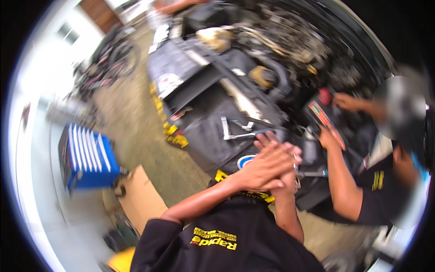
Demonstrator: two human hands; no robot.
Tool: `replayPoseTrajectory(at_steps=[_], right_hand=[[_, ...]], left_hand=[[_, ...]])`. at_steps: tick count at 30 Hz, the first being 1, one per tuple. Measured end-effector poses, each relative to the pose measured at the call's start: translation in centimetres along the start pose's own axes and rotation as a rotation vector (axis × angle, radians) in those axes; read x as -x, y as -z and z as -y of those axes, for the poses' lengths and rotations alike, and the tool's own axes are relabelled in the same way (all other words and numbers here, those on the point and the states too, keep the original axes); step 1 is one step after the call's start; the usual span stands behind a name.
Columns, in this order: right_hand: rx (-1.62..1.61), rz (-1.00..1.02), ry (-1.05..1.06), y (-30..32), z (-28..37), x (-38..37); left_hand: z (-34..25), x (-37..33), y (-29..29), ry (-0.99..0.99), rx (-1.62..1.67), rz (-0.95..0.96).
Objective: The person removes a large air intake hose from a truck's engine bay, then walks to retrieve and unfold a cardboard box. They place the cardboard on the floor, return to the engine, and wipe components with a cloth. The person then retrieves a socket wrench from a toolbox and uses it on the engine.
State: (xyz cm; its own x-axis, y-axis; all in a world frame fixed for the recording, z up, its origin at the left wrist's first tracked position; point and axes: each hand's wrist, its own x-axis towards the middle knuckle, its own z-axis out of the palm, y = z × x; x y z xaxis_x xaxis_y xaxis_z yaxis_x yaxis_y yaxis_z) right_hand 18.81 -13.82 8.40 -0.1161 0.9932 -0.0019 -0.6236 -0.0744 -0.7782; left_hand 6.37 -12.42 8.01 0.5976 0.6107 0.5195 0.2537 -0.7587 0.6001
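Observation:
My left hand lies flat across my right hand, palms pressed together with fingers stretched out. Much of the right hand is hidden behind the left. Both are above the near edge of a black fender cover. Just beyond my fingertips, on the cover, lie an L-shaped metal wrench and a ratchet-like tool. A chrome tool with a blue end shows to the right of my right hand; whether it touches the hand is unclear.
At right, a co-worker's hand grips a long black-and-orange object over the engine bay; their other hand is by a red part. Left stand a blue tool cabinet and cardboard. Another person's arm shows at the top.

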Motion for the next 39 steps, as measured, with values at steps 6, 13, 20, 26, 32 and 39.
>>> replayPoseTrajectory(at_steps=[6,13,20,26,32,39], right_hand=[[-0.361,0.223,-0.118,-0.8,4.5,3.1],[0.505,0.146,-0.018,-0.1,3.4,5.5],[0.883,0.389,-0.08,-7.8,-3.5,7.9],[0.913,0.737,-0.059,-16.7,-14.5,10.1],[0.865,1.11,-0.116,-28.2,-24.1,17.5],[0.782,1.173,-0.145,-33.2,-28.3,23.6]], left_hand=[[-2.0,6.2,1.5,0.394,-0.52,-0.146],[-6.9,30.4,4.0,1.13,-0.573,-0.688],[-16.4,55.7,-10.9,2.029,-0.173,-1.017],[-28.7,66.5,-29.8,2.529,0.13,-1.134],[-38.0,66.9,-35.5,2.636,0.078,-1.754],[-37.4,71.5,-29.7,2.398,-0.326,-2.078]])
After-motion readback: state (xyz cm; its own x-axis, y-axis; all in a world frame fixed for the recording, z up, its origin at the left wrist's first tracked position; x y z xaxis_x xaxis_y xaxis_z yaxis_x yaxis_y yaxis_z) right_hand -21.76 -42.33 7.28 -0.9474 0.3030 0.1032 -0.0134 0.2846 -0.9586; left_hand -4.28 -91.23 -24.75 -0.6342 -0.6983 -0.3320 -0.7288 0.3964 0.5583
